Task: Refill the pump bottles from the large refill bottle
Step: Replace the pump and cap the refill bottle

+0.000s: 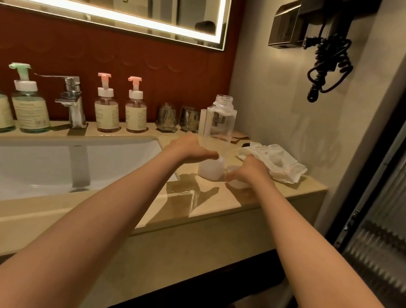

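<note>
Beside the sink (pixel 49 162), on the counter (pixel 219 204), the uncapped refill bottle (pixel 220 123) stands upright. The left hand (pixel 190 150) has its grip clamped round the bottle's milky base. The right hand (pixel 251 170) has its grip closed on a white object (pixel 237 184) just beside it. Pump bottles (pixel 107 113) line the back ledge.

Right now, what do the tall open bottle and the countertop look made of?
The tall open bottle looks like clear glossy plastic: things behind show through it. The countertop looks like polished beige stone or a look-alike: sharp reflections.
</note>
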